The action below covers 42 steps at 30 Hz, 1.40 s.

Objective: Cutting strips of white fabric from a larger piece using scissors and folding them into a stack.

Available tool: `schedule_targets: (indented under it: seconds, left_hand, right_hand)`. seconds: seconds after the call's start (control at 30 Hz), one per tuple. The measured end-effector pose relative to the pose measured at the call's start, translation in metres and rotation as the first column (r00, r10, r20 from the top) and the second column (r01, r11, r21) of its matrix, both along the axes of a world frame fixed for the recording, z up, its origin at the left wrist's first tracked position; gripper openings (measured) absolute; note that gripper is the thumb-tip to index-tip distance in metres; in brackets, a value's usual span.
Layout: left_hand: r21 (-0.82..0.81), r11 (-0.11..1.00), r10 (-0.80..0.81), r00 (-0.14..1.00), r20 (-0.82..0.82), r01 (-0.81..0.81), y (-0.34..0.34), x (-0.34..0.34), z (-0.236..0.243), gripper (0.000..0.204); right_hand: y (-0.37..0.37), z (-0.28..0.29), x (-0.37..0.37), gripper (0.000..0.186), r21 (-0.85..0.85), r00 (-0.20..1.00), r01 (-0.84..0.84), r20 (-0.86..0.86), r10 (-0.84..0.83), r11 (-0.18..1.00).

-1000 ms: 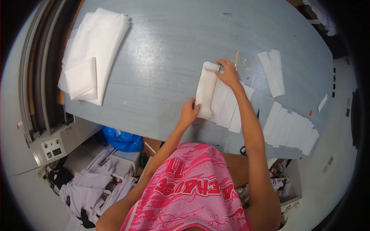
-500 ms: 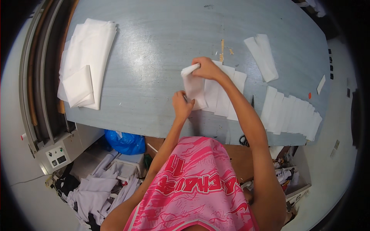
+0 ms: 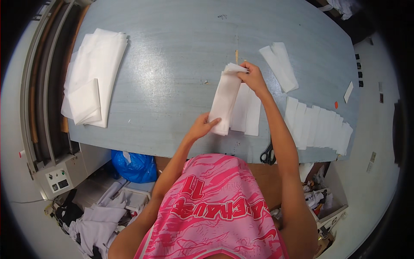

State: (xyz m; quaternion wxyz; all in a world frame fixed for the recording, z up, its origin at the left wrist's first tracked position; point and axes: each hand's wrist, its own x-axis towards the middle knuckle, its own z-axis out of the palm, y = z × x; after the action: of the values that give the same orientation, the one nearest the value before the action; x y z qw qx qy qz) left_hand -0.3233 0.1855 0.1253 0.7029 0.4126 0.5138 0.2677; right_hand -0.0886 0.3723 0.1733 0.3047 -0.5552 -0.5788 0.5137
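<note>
Between my hands is a stack of long white strips (image 3: pixel 225 97), thin and cloth-like, held tilted over the table. My left hand (image 3: pixel 202 126) grips the stack near its lower end, thumb on top. At the upper end, my right hand (image 3: pixel 253 78) pinches the top corner, where the layers fan apart. Partly hidden behind the stack, a few overlapping white strips (image 3: pixel 251 112) lie on the table. Whether these touch the held stack I cannot tell.
On the grey-blue table (image 3: pixel 172 56) lie large folded white sheets (image 3: pixel 108 56) at left, two crossed strips (image 3: pixel 280 64) at far right, and a fanned row of strips (image 3: pixel 317 125) nearer. Black scissors (image 3: pixel 268 155) rest at the front edge. A roller machine (image 3: pixel 51 116) stands left.
The held strips went from curled over at the top to nearly straight. Fewer strips show on the table beside them. My right hand moved right, and the view shifted slightly.
</note>
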Motion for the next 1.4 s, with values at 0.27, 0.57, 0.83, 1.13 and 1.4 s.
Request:
schedule_targets:
  seconds: [0.27, 0.57, 0.83, 1.13, 1.4]
  left_hand:
    - [0.032, 0.999, 0.032, 0.952, -0.306, -0.023, 0.001, 0.039, -0.028, 0.052]
    - [0.268, 0.963, 0.242, 0.477, -0.845, -0.014, -0.006, 0.077, -0.042, 0.057]
    - [0.180, 0.984, 0.161, 0.459, -0.874, -0.003, 0.002, 0.090, -0.034, 0.071]
    - [0.586, 0.799, 0.050, 0.956, -0.290, 0.136, 0.092, -0.002, 0.026, 0.079]
    - [0.212, 0.959, -0.189, 0.982, -0.005, 0.185, 0.038, 0.048, 0.000, 0.048]
  right_hand:
    - [0.015, -0.091, 0.005, 0.049, -0.049, 0.972, 0.063, 0.230, -0.051, 0.997]
    - [0.032, -0.108, -0.004, 0.056, 0.085, 0.765, -0.270, 0.624, 0.160, 0.959]
    - [0.028, -0.095, -0.022, 0.034, 0.090, 0.839, -0.344, 0.476, 0.263, 0.935]
    - [-0.013, 0.085, -0.024, 0.033, -0.067, 0.803, -0.581, 0.111, 0.585, 0.811]
    - [0.011, 0.051, 0.062, 0.032, -0.081, 0.985, -0.157, 0.063, 0.162, 0.984]
